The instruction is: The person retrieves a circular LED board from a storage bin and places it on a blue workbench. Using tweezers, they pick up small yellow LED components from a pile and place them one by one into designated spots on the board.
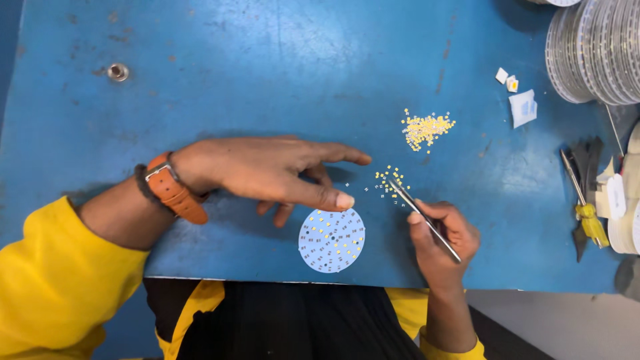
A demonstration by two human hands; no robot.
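A round pale circuit board (pixel 331 241) dotted with small yellow chips lies near the front edge of the blue table (pixel 280 73). My left hand (pixel 267 170), with an orange watch strap at the wrist, hovers flat just above the board, fingers spread, thumb tip by the board's top edge. My right hand (pixel 445 235) grips metal tweezers (pixel 421 217). Their tip reaches into a small scatter of tiny yellow chips (pixel 387 181) right of the board. A bigger heap of the same yellow chips (pixel 427 128) lies farther back.
Stacks of round boards or reels (pixel 593 50) stand at the back right. Small white packets (pixel 522 107) lie beside them. A yellow-handled tool (pixel 587 213) and white parts sit at the right edge. A metal bolt (pixel 118 71) is set in the table at the back left.
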